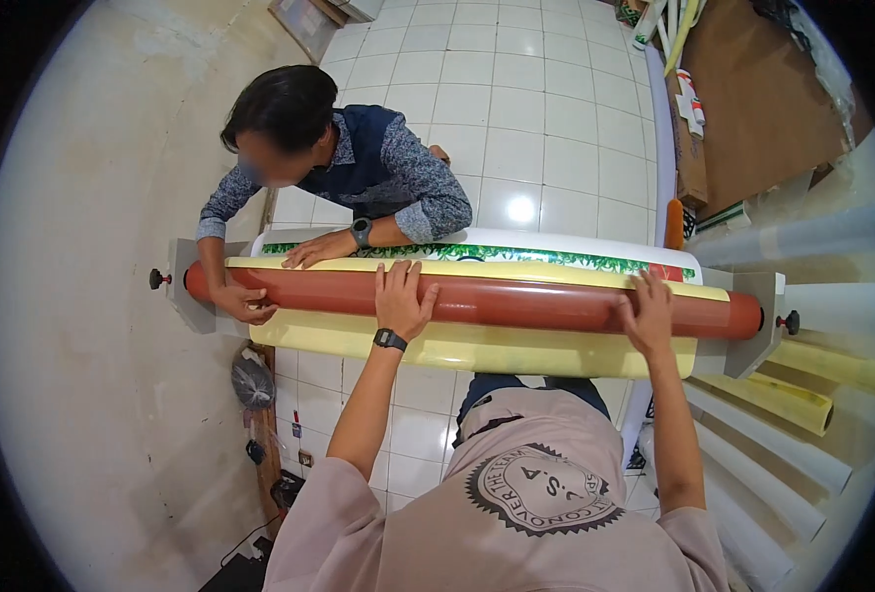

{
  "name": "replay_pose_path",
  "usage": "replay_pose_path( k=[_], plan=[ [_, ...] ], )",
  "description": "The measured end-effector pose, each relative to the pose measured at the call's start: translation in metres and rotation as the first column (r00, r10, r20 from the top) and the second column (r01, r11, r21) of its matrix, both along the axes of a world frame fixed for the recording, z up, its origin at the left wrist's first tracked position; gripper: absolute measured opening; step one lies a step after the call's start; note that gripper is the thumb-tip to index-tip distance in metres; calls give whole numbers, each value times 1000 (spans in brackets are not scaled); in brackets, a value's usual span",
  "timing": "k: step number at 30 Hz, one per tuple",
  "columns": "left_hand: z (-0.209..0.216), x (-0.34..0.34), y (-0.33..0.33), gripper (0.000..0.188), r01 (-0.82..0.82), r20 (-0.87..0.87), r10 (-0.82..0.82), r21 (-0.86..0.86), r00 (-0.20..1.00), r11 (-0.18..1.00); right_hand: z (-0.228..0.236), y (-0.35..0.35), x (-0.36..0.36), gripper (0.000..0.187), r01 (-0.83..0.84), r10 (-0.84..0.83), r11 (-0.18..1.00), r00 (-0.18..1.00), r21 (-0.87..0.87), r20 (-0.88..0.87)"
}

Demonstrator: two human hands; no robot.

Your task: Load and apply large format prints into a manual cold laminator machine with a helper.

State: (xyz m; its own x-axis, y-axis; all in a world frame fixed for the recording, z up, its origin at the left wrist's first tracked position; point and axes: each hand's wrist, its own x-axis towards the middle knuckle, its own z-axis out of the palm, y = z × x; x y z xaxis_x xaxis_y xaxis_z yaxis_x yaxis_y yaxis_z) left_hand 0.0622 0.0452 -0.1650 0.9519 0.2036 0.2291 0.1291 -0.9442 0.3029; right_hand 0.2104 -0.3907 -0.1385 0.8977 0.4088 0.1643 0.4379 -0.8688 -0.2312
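A long red-brown roller (526,299) spans a laminating machine, between grey end plates. My left hand (405,299) lies over the roller, fingers spread toward the pale yellow strip (516,271) along its far side. Farther right, my right hand (647,314) rests on the roller with its fingers apart, their tips by a red patch on the printed sheet (556,258). That sheet is white with a green leafy band. Yellow sheeting (477,347) comes out on the near side. A co-worker's hand (321,249) presses on the strip; their other hand (245,303) touches the roller's left end.
A co-worker leans in from the far left. Black knobs (789,322) stick out at the machine's ends. Rolls of clear and white film (802,237) and a yellow roll (793,400) lie along the right wall. A plain wall (112,296) stands close on the left.
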Motion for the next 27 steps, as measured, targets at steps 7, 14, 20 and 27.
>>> replay_pose_path(
  k=[7,14,20,27],
  plan=[
    [6,-5,1,71,74,-26,-73,20,997,997,10,43,-23,66,-182,190,982,963,57,-191],
    [2,-22,10,82,104,-61,-100,59,993,993,20,52,-29,73,-212,196,976,956,-54,-219],
    [0,-32,6,92,110,-82,-107,34,991,993,10,50,-47,88,-196,172,972,969,-130,-177],
    [0,-31,8,97,121,-114,-118,22,986,992,-7,48,-65,89,-234,231,968,972,-93,-39]
  ],
)
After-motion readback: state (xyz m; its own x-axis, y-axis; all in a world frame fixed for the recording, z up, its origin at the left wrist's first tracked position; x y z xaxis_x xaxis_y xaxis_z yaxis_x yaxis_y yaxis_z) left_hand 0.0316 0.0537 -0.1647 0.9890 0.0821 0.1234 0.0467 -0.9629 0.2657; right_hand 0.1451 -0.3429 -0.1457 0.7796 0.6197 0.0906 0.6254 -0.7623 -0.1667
